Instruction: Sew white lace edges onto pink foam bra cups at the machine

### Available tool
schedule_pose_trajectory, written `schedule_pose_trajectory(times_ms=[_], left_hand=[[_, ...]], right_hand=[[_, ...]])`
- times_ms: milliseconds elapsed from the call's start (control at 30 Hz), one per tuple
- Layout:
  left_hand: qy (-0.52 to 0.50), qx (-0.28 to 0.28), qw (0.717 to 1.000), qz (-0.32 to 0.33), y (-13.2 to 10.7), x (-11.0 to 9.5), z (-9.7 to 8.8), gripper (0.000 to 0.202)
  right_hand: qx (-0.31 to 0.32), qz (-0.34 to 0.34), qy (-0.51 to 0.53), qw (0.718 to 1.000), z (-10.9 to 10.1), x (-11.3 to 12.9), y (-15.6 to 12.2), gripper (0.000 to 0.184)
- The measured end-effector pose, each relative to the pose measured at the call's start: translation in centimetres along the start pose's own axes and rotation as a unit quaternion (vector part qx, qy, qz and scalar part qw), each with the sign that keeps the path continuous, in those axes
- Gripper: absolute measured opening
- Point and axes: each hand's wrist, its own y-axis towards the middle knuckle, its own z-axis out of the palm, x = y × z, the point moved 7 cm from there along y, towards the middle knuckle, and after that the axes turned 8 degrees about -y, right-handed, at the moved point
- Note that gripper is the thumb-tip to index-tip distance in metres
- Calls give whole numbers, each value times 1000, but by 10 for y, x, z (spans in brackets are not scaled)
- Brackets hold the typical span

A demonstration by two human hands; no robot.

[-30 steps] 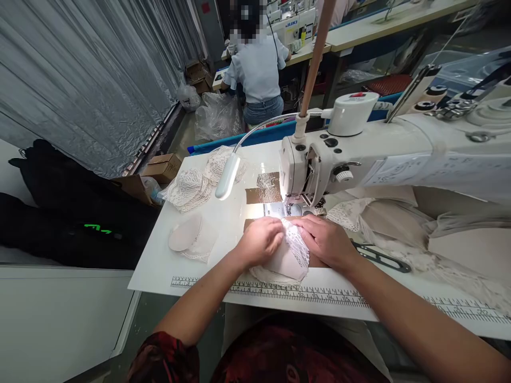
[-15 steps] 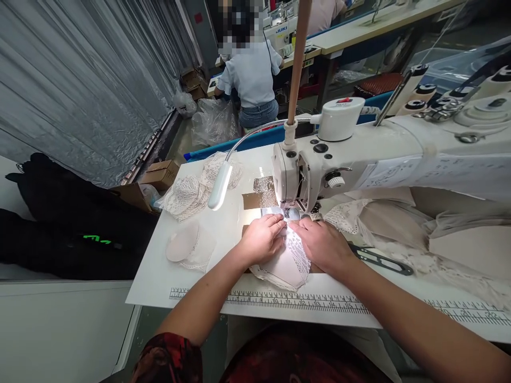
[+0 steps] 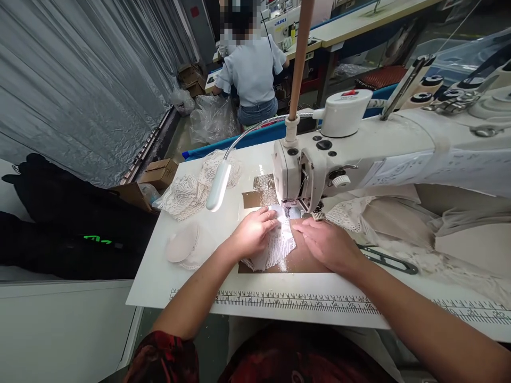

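Observation:
A white lace piece [image 3: 275, 249] lies flat on the table in front of the needle of the white sewing machine [image 3: 311, 165]. My left hand [image 3: 251, 232] presses on its left side with fingers curled over the fabric. My right hand [image 3: 325, 240] rests flat beside its right edge, fingers stretched toward the presser foot [image 3: 293, 211]. A brown patch [image 3: 303, 261] on the table shows under and beside the lace.
A pile of lace pieces [image 3: 191, 189] and a pale round pad [image 3: 182, 246] lie at the left. Thread snips [image 3: 389, 260] and cream fabric [image 3: 403, 223] lie at the right. A gooseneck lamp [image 3: 219, 186] hangs over the table. A person [image 3: 251, 69] sits at a machine behind.
Both hands have slid the lace forward toward the needle. The lace now lies flatter, and the brown patch near the ruler strip is uncovered.

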Motion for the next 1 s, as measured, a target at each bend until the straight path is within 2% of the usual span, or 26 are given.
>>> schedule_pose_trajectory(times_ms=[100,200,333,433,533,700,800,900,1000], left_hand=[[-18,-34,999,-27,-6,-12,-3,33],[-11,-23,998,-49,-7,-19,7,15],[-9,-27,998,-59,-7,-16,16,23],[-68,-32,996,-49,-9,-13,13,19],[-135,-47,988,-57,-11,-9,6,17],[-161,-49,982,-82,-16,-4,3,19],[-138,-27,989,-41,-18,-8,7,19],[-78,6,997,13,-19,-16,14,25],[-17,30,999,37,-20,-22,21,27]], right_hand=[[-2,21,36,999,-1,-7,-3,36],[2,27,44,999,-3,-8,-4,32],[-8,12,66,998,-7,-4,-5,28],[-6,-6,81,997,-7,-1,-6,27],[-15,-44,72,996,-6,4,-8,27],[2,-172,17,985,-4,20,-13,28],[17,-201,-6,979,-3,23,-17,27],[26,-202,-15,979,-3,22,-20,27],[31,-201,-12,979,-4,22,-21,27]])
